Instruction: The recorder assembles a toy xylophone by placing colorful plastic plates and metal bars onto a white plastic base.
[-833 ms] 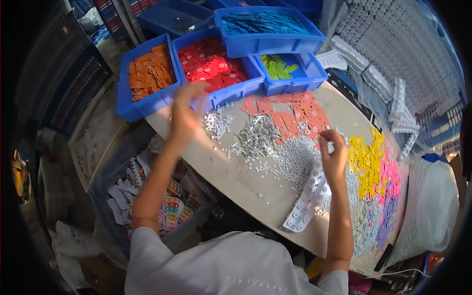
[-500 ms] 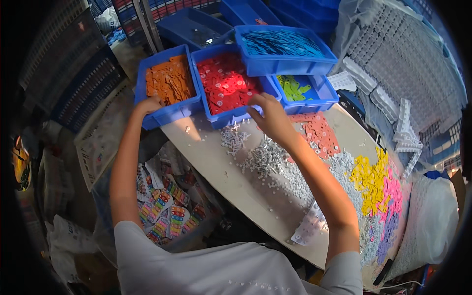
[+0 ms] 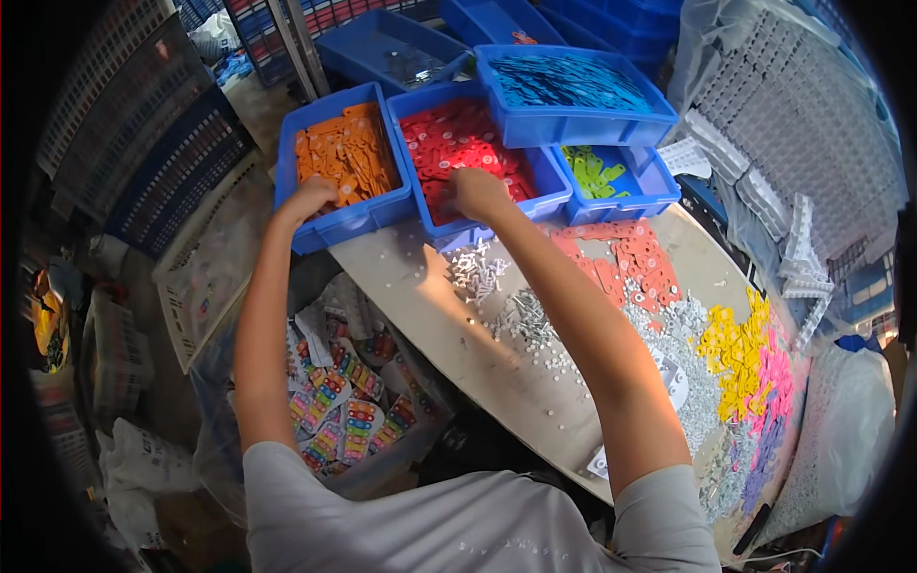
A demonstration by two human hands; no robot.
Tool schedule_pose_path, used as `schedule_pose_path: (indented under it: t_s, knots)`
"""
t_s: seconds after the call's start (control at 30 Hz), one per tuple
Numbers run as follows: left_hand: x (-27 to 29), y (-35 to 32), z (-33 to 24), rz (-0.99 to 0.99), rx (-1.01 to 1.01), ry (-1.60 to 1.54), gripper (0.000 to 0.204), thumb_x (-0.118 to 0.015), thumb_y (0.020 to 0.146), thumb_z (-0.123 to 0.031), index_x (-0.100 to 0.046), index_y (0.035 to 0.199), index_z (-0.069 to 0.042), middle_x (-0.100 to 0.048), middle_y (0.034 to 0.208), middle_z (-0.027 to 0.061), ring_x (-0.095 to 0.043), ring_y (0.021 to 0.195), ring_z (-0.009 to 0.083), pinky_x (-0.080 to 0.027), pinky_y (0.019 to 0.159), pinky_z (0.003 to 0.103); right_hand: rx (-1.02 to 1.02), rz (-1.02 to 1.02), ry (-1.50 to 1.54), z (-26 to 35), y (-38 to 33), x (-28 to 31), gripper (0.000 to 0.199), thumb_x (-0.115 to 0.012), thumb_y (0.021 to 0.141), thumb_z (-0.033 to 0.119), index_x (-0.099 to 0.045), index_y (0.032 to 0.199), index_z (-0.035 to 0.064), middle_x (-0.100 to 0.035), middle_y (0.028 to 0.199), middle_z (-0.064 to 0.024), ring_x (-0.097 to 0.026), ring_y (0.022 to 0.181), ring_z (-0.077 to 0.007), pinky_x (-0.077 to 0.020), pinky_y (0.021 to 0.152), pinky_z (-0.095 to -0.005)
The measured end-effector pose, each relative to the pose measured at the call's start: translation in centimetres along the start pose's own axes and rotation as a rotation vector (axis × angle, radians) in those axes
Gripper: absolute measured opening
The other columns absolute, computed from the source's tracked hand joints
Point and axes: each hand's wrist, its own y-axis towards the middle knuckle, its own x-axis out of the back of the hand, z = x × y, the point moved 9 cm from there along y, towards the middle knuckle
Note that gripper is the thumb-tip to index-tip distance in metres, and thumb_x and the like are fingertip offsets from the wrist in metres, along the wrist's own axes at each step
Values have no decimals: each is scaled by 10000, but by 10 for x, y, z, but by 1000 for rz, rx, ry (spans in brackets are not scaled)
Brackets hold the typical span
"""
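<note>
My left hand [image 3: 315, 198] is inside the near left corner of a blue bin [image 3: 346, 229] of flat orange pieces [image 3: 349, 148]. Its fingers are curled against the orange pieces, and what they pinch is hidden. My right hand [image 3: 479, 195] dips into the neighbouring blue bin [image 3: 497, 222], which holds flat red pieces [image 3: 454, 143]. Those fingers curl down among the red pieces; whatever they grip cannot be made out. Small white parts [image 3: 478, 270] and silver screw-like parts [image 3: 525, 317] lie on the table [image 3: 420, 296] below my right forearm.
A bin of blue strips [image 3: 573, 86] rests above one with green pieces [image 3: 594, 172]. Coral [image 3: 640, 263], yellow [image 3: 735, 344], pink [image 3: 778, 377] and purple pieces [image 3: 761, 454] lie on the table's right side. Cards of colourful items [image 3: 358, 425] fill a container at lower left.
My right hand has moved from the red bin's near right edge left and down into the red pieces. My left hand has shifted from the orange bin's rim inward. The whole view has drifted slightly.
</note>
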Motion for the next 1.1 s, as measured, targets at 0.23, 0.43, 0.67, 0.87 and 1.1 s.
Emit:
schedule_pose_path:
  t_s: [0.23,0.43,0.67,0.87,1.1]
  knots:
    - [39,-7,2,-321,-212,-409,106,-614,997,-146,-585,1036,-52,-708,828,101,-632,570,117,-476,443,251,44,-489,-45,6,-22,35,250,-758,839,289,-731,963,74,-731,940,-195,-707,848,-386,-546,752,-519]
    - [33,-9,-22,-361,-341,-334,130,-609,997,-127,-626,1072,-22,-710,825,75,-634,596,99,-468,442,235,-5,-441,664,-31,-56,61,215,-749,839,144,-723,1031,51,-693,912,-166,-677,713,-332,-545,645,-372]
    - [57,9,0,-470,-416,-248,102,-573,997,-71,-622,1051,0,-739,874,104,-634,597,108,-492,486,229,-41,-303,1406,-58,-177,103,374,-740,904,59,-569,1230,-8,-632,961,-72,-678,847,-148,-577,723,-285]
    - [103,-6,8,-690,-611,-251,229,-609,1028,-176,-601,1181,-5,-726,962,94,-662,694,119,-516,562,239,-189,-321,1172,-106,-318,121,170,-729,923,77,-589,996,13,-666,919,-40,-681,857,-135,-562,752,-286]
    - [-62,-120,-109,-307,-496,-856,210,-628,1010,-189,-588,1172,-60,-713,1016,85,-617,764,107,-481,650,236,-462,-538,720,-158,-443,126,101,-696,920,78,-661,963,-7,-698,830,-55,-640,781,-118,-502,718,-277]
